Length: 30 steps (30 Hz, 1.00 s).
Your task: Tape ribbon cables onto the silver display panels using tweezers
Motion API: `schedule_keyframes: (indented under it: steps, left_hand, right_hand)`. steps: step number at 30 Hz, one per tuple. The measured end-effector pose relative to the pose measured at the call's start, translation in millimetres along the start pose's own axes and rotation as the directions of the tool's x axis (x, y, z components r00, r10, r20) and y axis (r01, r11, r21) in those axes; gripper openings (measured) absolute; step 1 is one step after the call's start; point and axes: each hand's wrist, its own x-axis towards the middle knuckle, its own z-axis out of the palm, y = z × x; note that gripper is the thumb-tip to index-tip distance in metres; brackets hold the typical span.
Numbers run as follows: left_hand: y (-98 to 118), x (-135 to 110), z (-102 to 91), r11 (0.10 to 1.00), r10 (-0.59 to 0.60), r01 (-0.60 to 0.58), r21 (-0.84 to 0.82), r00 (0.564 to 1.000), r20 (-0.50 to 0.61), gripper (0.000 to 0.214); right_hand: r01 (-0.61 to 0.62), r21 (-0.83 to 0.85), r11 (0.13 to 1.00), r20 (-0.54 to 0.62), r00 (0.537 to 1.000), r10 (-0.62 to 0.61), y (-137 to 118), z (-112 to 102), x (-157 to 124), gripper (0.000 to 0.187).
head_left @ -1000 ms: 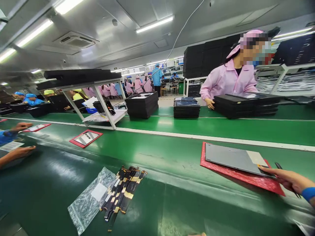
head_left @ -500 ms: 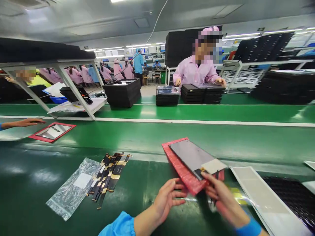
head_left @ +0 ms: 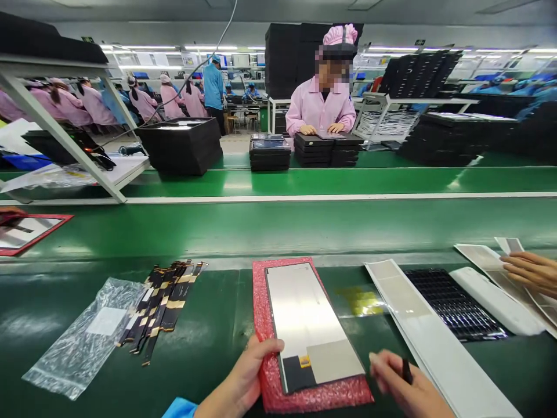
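Blurring right hand (head_left: 402, 386) beside panel (head_left: 311, 325)

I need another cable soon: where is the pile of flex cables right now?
In the head view, the flex cables lie left of the red bubble-wrap mat, their lower ends resting on the clear plastic bag.

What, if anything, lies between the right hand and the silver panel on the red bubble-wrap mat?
Nothing visible does. The right hand, holding a thin dark tool, hovers just right of the flat silver rectangular panel on the red bubble-wrap mat; only bare green belt separates them. The left hand grips the mat's left edge.
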Motion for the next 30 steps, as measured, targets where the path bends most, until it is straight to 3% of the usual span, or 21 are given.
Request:
schedule_keyframes:
  steps: [3,8,15,21,26,30]
  left_hand:
    - [-1.8,-5.4,-2.1,1.000,-0.016,0.016,0.020,0.999,0.027,0.054]
    - [-4.8,-11.2,-2.4,0.998,-0.024,0.024,0.052,1.000,0.010,0.053]
    - [-3.3,-16.4,1.4,0.998,-0.024,0.020,0.057,0.998,0.059,0.050]
    - [1.0,-19.8,-1.9,0.997,-0.070,0.070,-0.008,0.996,0.048,0.046]
    - [5.1,-20.1,-12.1,0.974,-0.174,0.193,-0.120,0.973,0.149,0.048]
    - [2.2,-19.6,-16.7,0.988,-0.119,0.125,-0.086,0.990,0.071,0.044]
  right_hand:
    - [0.037,0.006,0.999,0.013,0.999,-0.038,4.6,-3.6,14.7,0.055]
    - [0.009,0.160,0.987,0.062,0.998,-0.019,19.5,7.8,24.3,0.055]
    - [-0.224,0.261,0.939,0.192,0.965,0.177,8.4,8.4,16.1,0.055]
    - [-0.290,0.226,0.930,0.359,0.912,0.198,-2.5,13.6,9.4,0.053]
    - [-0.220,0.357,0.908,0.318,0.942,0.104,0.4,31.6,4.2,0.050]
    - [-0.229,0.363,0.903,0.310,0.944,0.115,-0.9,43.2,3.0,0.047]
